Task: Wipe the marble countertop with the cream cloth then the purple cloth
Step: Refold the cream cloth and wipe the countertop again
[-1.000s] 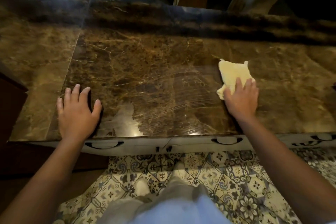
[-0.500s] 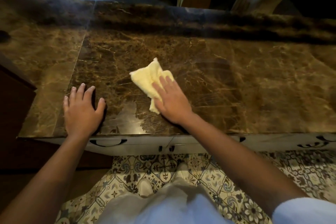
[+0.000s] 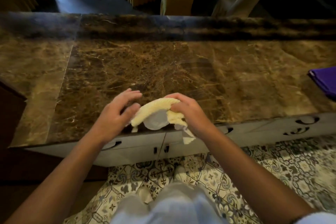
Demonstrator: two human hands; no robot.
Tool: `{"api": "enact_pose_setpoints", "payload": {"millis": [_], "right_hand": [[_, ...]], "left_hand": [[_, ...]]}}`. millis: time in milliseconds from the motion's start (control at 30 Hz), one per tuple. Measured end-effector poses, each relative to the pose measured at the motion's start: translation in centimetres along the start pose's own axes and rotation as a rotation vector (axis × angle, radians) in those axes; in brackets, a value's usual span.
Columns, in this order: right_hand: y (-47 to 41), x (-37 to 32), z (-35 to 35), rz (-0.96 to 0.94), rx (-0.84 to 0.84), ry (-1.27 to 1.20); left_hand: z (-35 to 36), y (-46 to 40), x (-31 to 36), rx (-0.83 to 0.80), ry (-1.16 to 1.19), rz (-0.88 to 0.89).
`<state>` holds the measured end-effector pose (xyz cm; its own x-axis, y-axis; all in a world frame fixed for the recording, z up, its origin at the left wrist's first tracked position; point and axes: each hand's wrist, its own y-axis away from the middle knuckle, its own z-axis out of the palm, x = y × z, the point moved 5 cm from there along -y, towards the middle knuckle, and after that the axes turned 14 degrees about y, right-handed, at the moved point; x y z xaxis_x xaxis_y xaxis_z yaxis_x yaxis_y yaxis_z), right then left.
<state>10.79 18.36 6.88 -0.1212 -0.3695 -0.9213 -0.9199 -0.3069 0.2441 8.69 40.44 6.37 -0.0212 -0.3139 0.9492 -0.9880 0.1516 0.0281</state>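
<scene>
Head view, near to far: patterned floor tiles [image 3: 272, 169] at bottom, then pale cabinet fronts [image 3: 138, 152] w/ dark curved handles under the bench. Both hands sit over the bench's front edge, approx mid-width. Right hand [image 3: 189, 112] is closed round the cream cloth [image 3: 156, 109], gripping its right end. Cloth is bunched & lifted into an arch, nubbly pale-yellow pile on top, smooth whitish underside showing beneath; a whitish corner hangs down past the front edge. Left hand [image 3: 116, 114] is at the cloth's left end, fingers spread & loosely curved, thumb touching fabric; can't tell if it grips. Marble countertop [image 3: 127, 71] is brown w/ gold veins, faint streaks behind the hands. Purple cloth [image 3: 325, 80] lies flat at the right edge, well apart, partly cut off by frame.
</scene>
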Motion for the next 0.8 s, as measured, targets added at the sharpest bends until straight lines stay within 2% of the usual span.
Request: {"api": "enact_pose_setpoints", "payload": {"millis": [100,200,300,400,467,567,633,800], "right_hand": [[1.2,-0.1,-2.4,0.067,0.058,-0.354],[2.7,1.3,-4.3,0.199,0.073,-0.638],[3.6,3.4,-6.5,0.259,-0.011,-0.718],[4.6,5.4,-9.0,0.195,-0.150,-0.770],[5.2,6.7,-11.2,0.150,-0.143,-0.701],[4.5,8.3,-15.1,0.181,0.027,-0.396],[3.4,8.6,-17.8,0.219,0.144,-0.153],[-0.8,9.3,-24.6,0.329,0.311,0.229]], "left_hand": [[3.9,-0.1,1.9,-0.100,0.098,-0.021],[6.3,-1.1,2.7,-0.056,0.221,0.022],[7.8,-2.5,3.5,0.057,0.235,0.044],[9.2,-3.8,4.1,0.132,0.348,0.006],[10.4,-4.7,4.7,0.165,0.432,-0.030],[13.1,-6.3,5.8,0.170,0.468,-0.074],[15.1,-7.3,6.1,0.159,0.391,-0.092],[20.3,-9.1,5.3,0.169,0.153,-0.201]]}}
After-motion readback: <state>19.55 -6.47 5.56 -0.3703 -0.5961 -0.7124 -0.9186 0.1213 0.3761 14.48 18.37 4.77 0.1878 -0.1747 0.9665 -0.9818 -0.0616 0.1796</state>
